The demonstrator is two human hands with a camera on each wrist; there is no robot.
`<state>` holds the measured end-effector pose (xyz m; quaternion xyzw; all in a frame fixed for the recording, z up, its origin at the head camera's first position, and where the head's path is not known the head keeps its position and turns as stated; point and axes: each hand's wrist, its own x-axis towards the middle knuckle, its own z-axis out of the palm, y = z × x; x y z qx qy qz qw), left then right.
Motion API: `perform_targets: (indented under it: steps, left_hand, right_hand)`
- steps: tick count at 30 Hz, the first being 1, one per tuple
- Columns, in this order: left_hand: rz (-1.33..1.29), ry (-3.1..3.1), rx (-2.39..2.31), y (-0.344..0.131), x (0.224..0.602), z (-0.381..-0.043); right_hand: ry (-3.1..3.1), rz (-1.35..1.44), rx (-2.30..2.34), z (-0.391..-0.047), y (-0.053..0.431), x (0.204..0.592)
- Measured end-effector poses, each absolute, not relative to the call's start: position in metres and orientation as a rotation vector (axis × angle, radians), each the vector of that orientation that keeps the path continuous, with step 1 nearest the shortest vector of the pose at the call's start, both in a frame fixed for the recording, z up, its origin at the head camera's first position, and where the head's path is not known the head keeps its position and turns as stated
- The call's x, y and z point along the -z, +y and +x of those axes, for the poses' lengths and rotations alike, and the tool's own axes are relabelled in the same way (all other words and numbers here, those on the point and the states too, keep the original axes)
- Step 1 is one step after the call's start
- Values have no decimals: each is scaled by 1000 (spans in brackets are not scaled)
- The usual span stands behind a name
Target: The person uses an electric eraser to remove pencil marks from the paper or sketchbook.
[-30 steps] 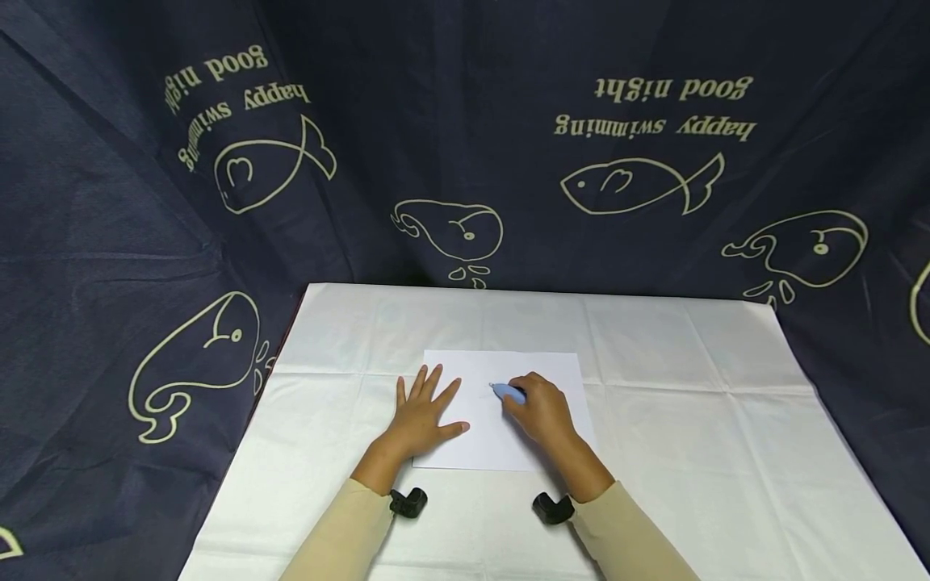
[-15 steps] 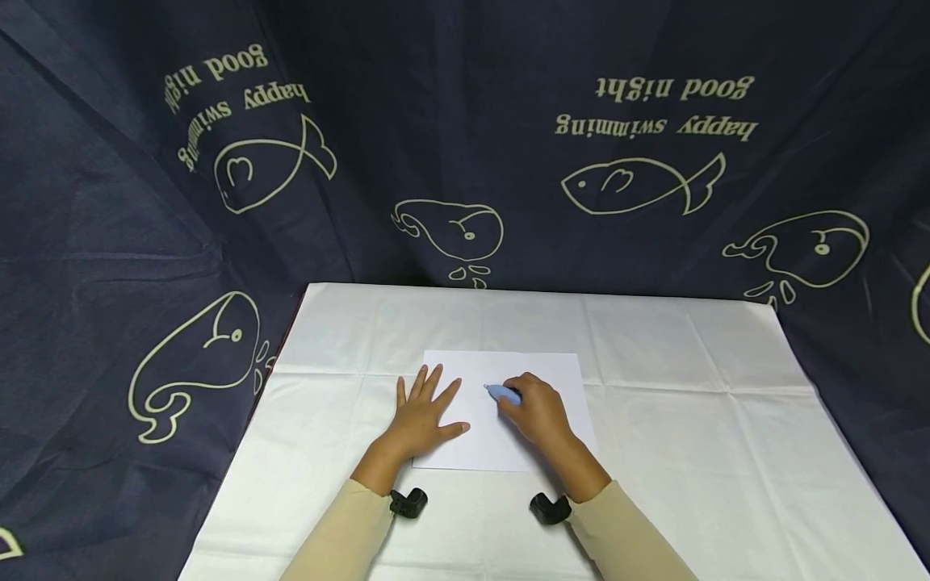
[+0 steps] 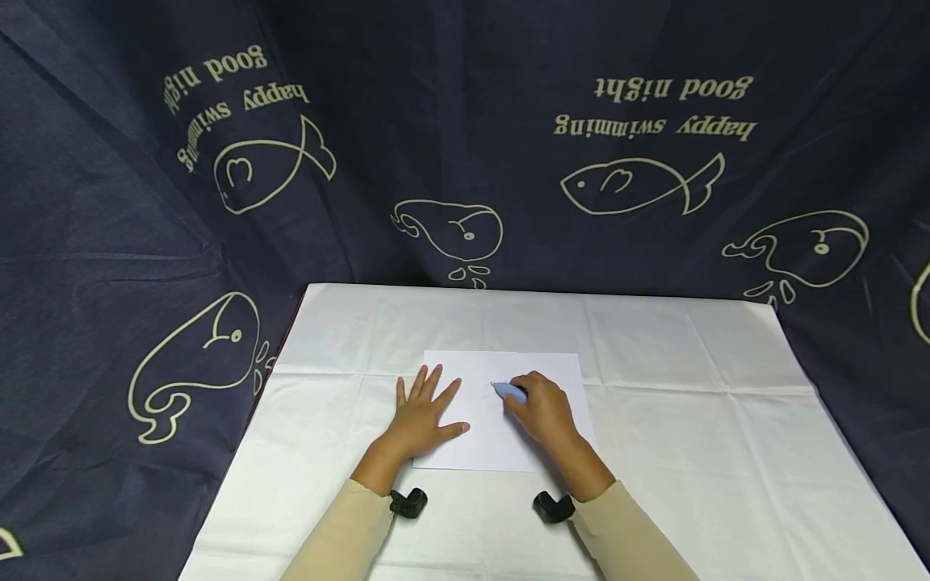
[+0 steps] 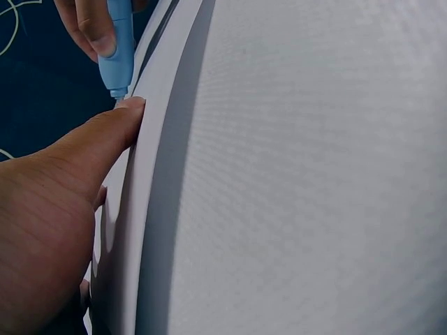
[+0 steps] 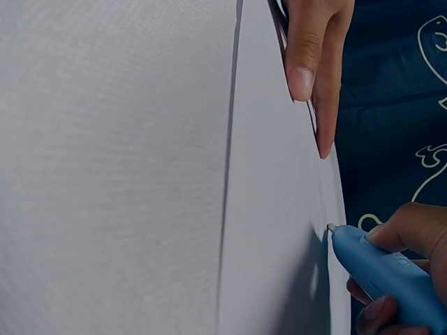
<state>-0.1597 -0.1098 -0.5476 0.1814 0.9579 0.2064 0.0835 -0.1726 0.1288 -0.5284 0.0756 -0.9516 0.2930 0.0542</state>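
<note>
A sheet of white paper (image 3: 487, 448) lies on the white cloth. My left hand (image 3: 417, 424) rests flat on its left side, fingers spread and straight. My right hand (image 3: 546, 410) grips a light blue electric eraser (image 3: 510, 392), thick and pen-shaped, angled down with its narrow tip at the paper near the middle. In the right wrist view the eraser (image 5: 384, 276) shows a pale tip right at the sheet and a fingertip (image 5: 377, 234) on its button. The left wrist view has my left thumb (image 4: 115, 125) on the paper, overlapping the eraser's tip (image 4: 119, 93).
The table's white cloth (image 3: 676, 452) has fold creases and stretches out around the sheet. Behind it hangs a dark blue curtain (image 3: 523, 48) with fish and whale outlines. Black wrist cameras (image 3: 408, 503) sit at both cuffs.
My right hand shifts slightly left with the electric eraser, then back right to nearly where it was. My left hand stays still on the paper.
</note>
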Motion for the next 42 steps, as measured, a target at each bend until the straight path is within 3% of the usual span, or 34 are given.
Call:
perform_targets:
  steps: [42]
  left_hand:
    - [534,2866,-620,-110,549,-161]
  right_hand:
    - [-2869,237,-921,-172,133,532]
